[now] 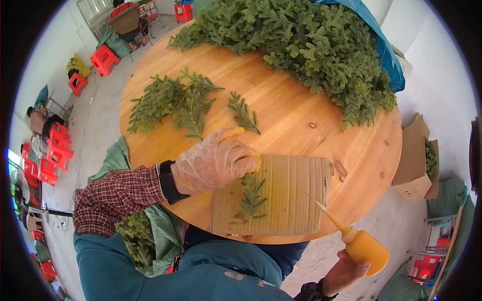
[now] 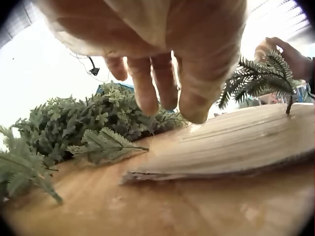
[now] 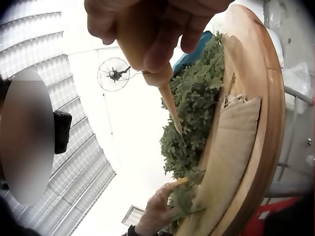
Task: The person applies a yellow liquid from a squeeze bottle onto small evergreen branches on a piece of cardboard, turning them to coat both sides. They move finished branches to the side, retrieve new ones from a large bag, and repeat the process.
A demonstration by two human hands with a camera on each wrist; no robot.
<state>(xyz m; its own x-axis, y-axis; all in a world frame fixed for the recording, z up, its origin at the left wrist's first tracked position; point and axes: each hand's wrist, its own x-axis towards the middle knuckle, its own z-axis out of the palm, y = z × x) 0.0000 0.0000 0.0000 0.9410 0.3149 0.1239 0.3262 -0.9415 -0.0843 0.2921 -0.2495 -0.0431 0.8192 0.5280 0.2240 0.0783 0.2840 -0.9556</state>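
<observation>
Bottle (image 1: 368, 252) orange-yellow, cardboard (image 1: 293, 195) tan, ridged stripes, sprigs (image 1: 191, 108) green, cuff sleeve (image 1: 120, 193) dark red plaid, I see.

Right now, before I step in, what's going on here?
A person at a round wooden table pinches one end of a green sprig with the gloved left hand, over a piece of cardboard. The bare right hand grips a yellow squeeze bottle, its nozzle apart from the sprig. More sprigs lie farther back, near a large heap of greenery.
</observation>
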